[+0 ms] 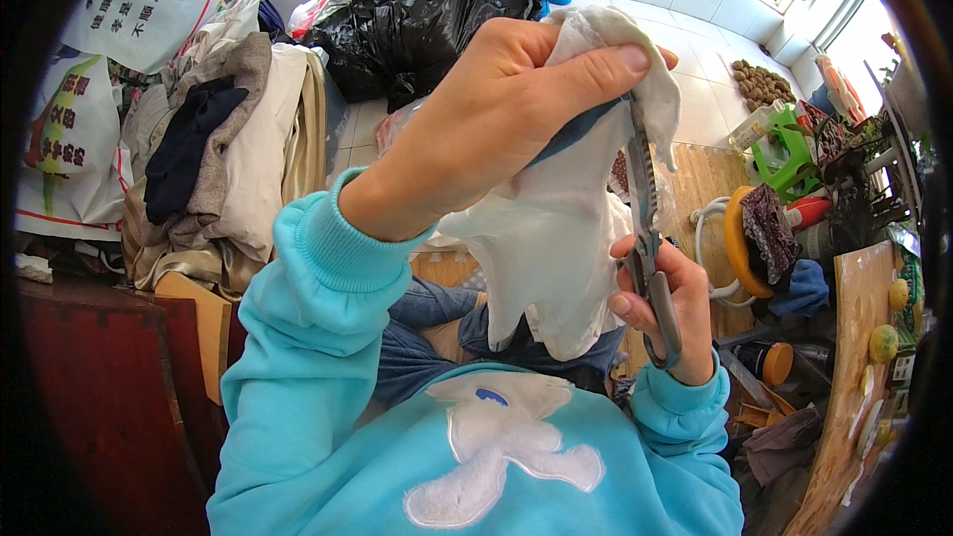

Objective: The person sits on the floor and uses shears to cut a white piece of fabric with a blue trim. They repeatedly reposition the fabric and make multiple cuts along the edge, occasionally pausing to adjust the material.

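Observation:
My left hand (491,104) is raised at the middle, pinching the bunched upper edge of a thin white cloth (558,238) between thumb and fingers. The cloth hangs down over my lap, and a dark blue piece (577,130) shows just under the hand. My right hand (670,298), lower and to the right, grips the grey handles of a pair of scissors (642,193) with toothed edges. The scissors point upward, their blades against the right side of the cloth near my left fingers. Whether the cloth lies between the blades is not clear.
A black plastic bag (424,22) lies ahead on the tiled floor. Folded clothes (238,141) are piled at left above a dark red wooden cabinet (104,387). On the right are a green plastic stool (785,156), a yellow-rimmed round object (737,238) and a wooden board (849,357).

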The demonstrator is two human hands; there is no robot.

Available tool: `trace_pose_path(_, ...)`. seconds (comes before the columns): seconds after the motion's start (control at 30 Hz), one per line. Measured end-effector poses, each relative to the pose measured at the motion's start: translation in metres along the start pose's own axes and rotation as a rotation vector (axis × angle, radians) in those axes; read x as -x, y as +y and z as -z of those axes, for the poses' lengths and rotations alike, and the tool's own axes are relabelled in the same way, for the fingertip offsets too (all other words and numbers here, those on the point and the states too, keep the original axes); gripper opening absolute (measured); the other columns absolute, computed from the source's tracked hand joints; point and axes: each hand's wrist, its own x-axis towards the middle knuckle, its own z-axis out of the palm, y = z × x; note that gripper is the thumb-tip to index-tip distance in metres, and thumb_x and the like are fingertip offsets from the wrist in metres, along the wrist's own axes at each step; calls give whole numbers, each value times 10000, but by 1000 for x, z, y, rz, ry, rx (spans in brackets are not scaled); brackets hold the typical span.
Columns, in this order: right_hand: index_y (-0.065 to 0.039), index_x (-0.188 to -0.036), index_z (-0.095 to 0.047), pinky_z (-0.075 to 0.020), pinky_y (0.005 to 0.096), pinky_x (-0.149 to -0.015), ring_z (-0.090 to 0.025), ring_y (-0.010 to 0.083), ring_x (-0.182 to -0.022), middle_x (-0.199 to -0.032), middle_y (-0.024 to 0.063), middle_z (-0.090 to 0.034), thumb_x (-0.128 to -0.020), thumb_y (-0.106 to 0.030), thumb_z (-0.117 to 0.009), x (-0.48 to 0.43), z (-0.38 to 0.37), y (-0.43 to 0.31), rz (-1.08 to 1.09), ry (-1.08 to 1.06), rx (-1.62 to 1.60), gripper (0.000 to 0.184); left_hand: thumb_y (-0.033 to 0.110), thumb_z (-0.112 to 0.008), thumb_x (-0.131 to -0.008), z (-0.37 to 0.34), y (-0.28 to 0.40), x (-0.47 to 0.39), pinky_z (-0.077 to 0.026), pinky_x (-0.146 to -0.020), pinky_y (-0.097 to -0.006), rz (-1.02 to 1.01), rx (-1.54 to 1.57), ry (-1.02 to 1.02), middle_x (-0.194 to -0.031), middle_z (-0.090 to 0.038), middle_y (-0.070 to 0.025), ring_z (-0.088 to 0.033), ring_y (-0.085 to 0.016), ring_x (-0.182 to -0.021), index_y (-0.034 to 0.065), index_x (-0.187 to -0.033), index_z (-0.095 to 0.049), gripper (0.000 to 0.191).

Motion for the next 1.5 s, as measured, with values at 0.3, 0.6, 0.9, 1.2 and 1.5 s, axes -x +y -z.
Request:
trace_pose_path(0.3, -24, -952, -587, -282, 159, -491, -378, 22, -556, -622, -63, -429, -641, -206, -798, 2, 2, -1, 13, 14, 94, 417, 316, -465, -899, 4, 1, 1, -497, -721, -221, -23, -116, -29, -893, -646, -110, -615, -117, -834, 38, -1110, -572, 365)
trace_pose_path(0.6, -25, -1020, -543, -326, 158, -516, -412, 28, -583, -661, -41, -468, -633, -211, -804, 7, 9, 15, -32, -32, 60, 503, 203, -572, -853, 10, -11, 0, -479, -689, -201, -60, -74, 163, -894, -634, -27, -586, -70, -778, 41, -1016, -626, 235)
trace_pose_path(0.9, -37, -1023, -527, -393, 182, -566, -471, 61, -631, -717, -21, -515, -649, -104, -779, 19, 10, 59, -126, 364, 312, 455, 40, -623, -763, 5, -42, 20, -448, -683, -212, 11, 160, 242, -839, -632, -33, -571, -78, -764, 22, -937, -645, 176)
trace_pose_path(1.2, -18, -1104, -503, -389, 174, -611, -497, 64, -699, -806, 26, -552, -666, -8, -741, -2, -26, 27, 150, 409, -266, 499, 2, -654, -710, -14, -88, 33, -479, -718, -244, 91, 713, 172, -980, -540, -64, -572, -133, -828, 82, -905, -559, 231)
trace_pose_path(1.5, -23, -1185, -413, -437, 202, -663, -529, 96, -765, -922, 81, -563, -717, 58, -670, -36, -59, 13, 456, 467, -376, 540, 49, -668, -727, -30, -91, 46, -449, -732, -234, 102, 622, 288, -952, -527, -54, -556, -124, -832, 93, -886, -530, 215)
